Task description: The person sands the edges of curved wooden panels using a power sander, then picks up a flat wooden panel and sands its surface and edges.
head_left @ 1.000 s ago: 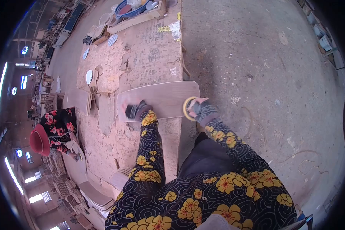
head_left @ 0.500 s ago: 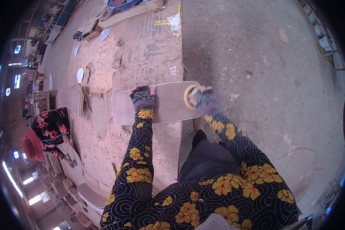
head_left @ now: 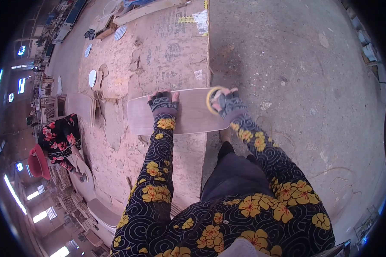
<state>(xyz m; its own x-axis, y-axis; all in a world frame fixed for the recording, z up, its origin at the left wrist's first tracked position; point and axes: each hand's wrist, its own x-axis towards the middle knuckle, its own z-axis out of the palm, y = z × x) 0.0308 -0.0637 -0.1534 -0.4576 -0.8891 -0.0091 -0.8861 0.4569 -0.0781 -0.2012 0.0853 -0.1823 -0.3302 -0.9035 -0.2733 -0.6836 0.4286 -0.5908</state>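
Note:
A flat wooden board [head_left: 193, 112] with rounded ends lies across the worktable, its right end reaching past the table edge. My left hand [head_left: 164, 103], in a patterned fingerless glove, rests on the board near its far edge with the fingers spread. At the right end, my right hand [head_left: 228, 101], gloved the same way, is closed on a round yellow-rimmed pad [head_left: 209, 102] pressed against the board. The pad's underside and part of my right fingers are hidden.
Round discs [head_left: 92, 78] lie on the worn worktable [head_left: 158, 64]. Stacked curved boards [head_left: 80, 107] stand at its left side, where a co-worker in a red hat [head_left: 39, 162] handles a rounded board [head_left: 86, 182]. Concrete floor [head_left: 287, 64] stretches to the right.
My right hand and the pad have shifted slightly up along the board's right end. The view has moved a little; my left hand stays on the board.

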